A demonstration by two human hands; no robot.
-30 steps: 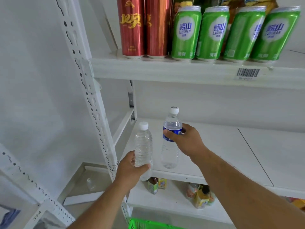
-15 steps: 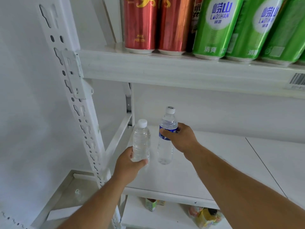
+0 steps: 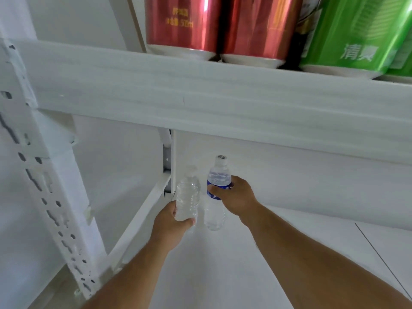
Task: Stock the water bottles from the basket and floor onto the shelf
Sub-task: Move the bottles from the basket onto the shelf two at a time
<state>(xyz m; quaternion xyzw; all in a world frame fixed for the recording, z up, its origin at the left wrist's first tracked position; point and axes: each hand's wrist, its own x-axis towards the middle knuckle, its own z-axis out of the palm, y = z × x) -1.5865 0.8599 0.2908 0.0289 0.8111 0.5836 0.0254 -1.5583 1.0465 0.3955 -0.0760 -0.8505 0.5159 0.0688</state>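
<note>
My left hand (image 3: pixel 170 228) grips the lower part of a clear water bottle without a label (image 3: pixel 187 196), held upright deep over the white shelf board (image 3: pixel 223 264), near its back left corner. Just to its right, my right hand (image 3: pixel 237 198) is wrapped around the blue label of a second water bottle (image 3: pixel 216 192), also upright, with its cap towards the back wall. The two bottles stand side by side, almost touching. Whether their bases rest on the board I cannot tell.
The upper shelf's thick white front edge (image 3: pixel 223 103) hangs low overhead, carrying two red cans (image 3: pixel 182 21) and a green can (image 3: pixel 356 32). A perforated white upright (image 3: pixel 44 186) stands at the left. A seam (image 3: pixel 379 257) crosses the shelf board at right.
Both hands have carried the bottles farther back into the shelf. My head has moved in closer, so the upper shelf now fills the top of the view and the lower shelf is out of sight.
</note>
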